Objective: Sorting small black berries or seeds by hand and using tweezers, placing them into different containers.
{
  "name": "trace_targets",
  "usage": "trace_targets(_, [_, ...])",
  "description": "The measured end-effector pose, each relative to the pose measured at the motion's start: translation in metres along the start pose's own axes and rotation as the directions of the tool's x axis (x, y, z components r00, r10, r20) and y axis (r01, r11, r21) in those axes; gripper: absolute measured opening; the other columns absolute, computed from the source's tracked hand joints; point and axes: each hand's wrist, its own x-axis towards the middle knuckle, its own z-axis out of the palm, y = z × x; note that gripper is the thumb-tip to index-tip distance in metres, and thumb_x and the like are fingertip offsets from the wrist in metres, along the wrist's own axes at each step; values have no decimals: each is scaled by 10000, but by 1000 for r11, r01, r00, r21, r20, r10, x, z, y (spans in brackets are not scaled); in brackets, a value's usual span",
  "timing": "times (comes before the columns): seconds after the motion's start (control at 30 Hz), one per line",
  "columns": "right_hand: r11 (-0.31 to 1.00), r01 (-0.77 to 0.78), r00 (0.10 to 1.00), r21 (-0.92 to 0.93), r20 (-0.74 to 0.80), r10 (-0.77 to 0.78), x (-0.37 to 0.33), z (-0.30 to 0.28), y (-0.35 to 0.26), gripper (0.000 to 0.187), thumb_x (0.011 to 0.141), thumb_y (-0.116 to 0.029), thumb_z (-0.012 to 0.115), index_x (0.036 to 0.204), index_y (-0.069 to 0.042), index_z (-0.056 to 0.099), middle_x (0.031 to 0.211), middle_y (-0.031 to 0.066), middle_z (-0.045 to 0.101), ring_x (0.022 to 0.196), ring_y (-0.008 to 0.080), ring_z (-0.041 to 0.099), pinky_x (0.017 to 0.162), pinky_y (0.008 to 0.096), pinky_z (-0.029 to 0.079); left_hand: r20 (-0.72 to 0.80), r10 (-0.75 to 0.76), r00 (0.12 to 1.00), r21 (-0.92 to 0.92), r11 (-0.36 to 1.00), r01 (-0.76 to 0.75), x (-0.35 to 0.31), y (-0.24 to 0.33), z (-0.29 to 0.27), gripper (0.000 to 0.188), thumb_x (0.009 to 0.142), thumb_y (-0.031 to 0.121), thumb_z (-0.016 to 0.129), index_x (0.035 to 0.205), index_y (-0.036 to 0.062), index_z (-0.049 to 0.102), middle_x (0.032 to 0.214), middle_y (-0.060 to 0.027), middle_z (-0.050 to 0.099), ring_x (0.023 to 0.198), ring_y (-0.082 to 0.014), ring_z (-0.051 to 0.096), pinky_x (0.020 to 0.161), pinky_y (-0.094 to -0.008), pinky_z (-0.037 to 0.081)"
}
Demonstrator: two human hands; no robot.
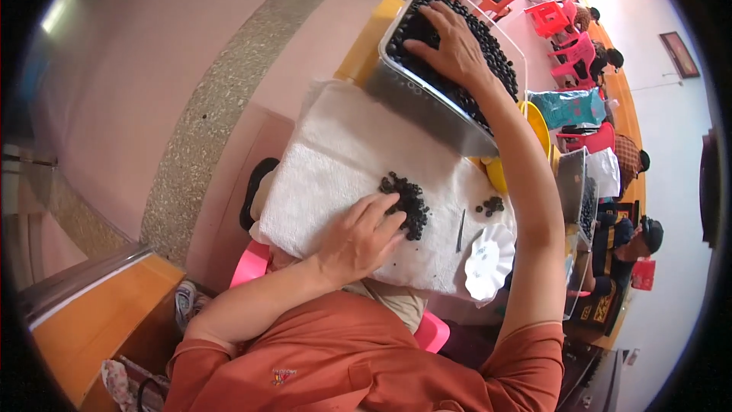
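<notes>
My right hand point(456, 49) lies with thumb and fingers apart on small, round, dark blueberry-like pieces point(488, 49), which fill a clear plastic bin point(435, 85) at the far side. My left hand point(362, 235) rests on a white cloth point(305, 191), fingers loosely bent and apart, touching the near-left edge of a pile of the same dark pieces point(412, 206). To the right of that pile are a few more dark pieces point(490, 205), slim metal tweezers point(461, 230) and a white fluted dish point(489, 262). Anything under my left fingertips is hidden.
A yellow bowl point(537, 126) sits beyond my right forearm. Further right, another clear bin point(572, 183) holds dark pieces. People sit along the right wall among red and pink chairs point(573, 53). A wooden table edge point(107, 305) shows at lower left.
</notes>
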Motion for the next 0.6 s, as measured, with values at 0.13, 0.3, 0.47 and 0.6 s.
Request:
trace_targets(0.13, [995, -77, 997, -70, 7, 77, 17, 16, 35, 663, 853, -493, 694, 1339, -64, 553, 1402, 165, 491, 1307, 352, 459, 1091, 424, 376, 8, 16, 1000, 14, 1000, -16, 2, -2, -1, 330, 778, 108, 749, 1069, -6, 643, 1219, -202, 571, 1135, -353, 564, 962, -401, 498])
trace_targets(0.3, [997, -4, 998, -73, -70, -1, 21, 21, 46, 472, 909, -428, 633, 1196, -53, 624, 1213, 162, 596, 1153, 366, 538, 973, 447, 445, 4, -3, 1000, 13, 1000, 3, 3, -4, -2, 318, 794, 113, 742, 1069, -10, 643, 1222, -200, 570, 1148, -348, 556, 973, -399, 491])
trace_targets(0.47, [996, 34, 999, -85, -26, -36, 14, 14, 37, 327, 921, -372, 627, 1006, -57, 641, 1002, 135, 629, 961, 341, 609, 833, 434, 495, 10, 4, 1000, 18, 1000, -4, 4, -5, -4, 311, 813, 125, 707, 1078, -27, 650, 1210, -204, 587, 1159, -336, 556, 983, -397, 491])
trace_targets(0.6, [989, -1, 999, -150, 42, 8, 6, 4, 25, 283, 936, -335, 617, 904, -54, 630, 885, 113, 628, 880, 319, 635, 750, 423, 497, 3, 15, 1000, 24, 1000, -15, 2, -3, -3, 304, 816, 133, 708, 1075, -14, 648, 1208, -189, 586, 1151, -326, 555, 981, -388, 491])
